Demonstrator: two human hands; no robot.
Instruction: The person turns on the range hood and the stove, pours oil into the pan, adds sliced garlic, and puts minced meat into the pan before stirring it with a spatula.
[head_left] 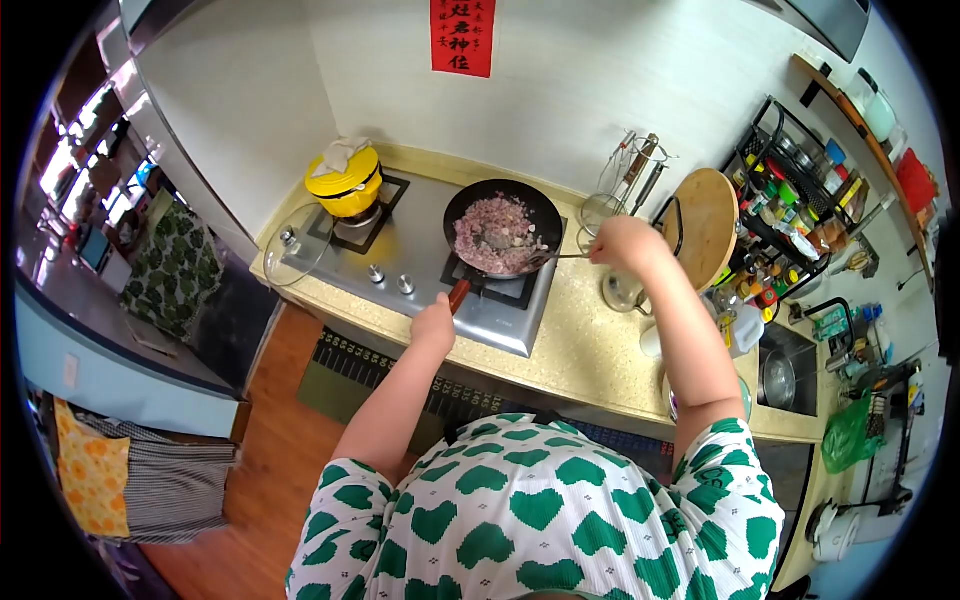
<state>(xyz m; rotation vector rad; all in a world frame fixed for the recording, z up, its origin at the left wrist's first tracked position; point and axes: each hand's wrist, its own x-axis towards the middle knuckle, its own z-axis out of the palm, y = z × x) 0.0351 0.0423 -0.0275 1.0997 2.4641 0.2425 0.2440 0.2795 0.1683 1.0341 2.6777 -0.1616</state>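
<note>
A black frying pan (540, 212) sits on the right burner of the steel gas stove (420, 240). Spread over its bottom is chopped pinkish food (490, 225), perhaps onion or minced meat. My left hand (433, 326) is closed around the pan's reddish-brown handle (459, 295). On the pan's right side, my right hand (628, 243) grips a spatula (565, 256) by its thin handle, and the spatula's head lies in the food at the pan's right edge.
A yellow pot (345, 190) with a cloth on its lid stands on the left burner. A glass lid (298, 245) rests at the stove's left end. Right of the stove are a utensil rack (640, 165), a round wooden board (700, 230), a spice rack (790, 190) and a sink (787, 365).
</note>
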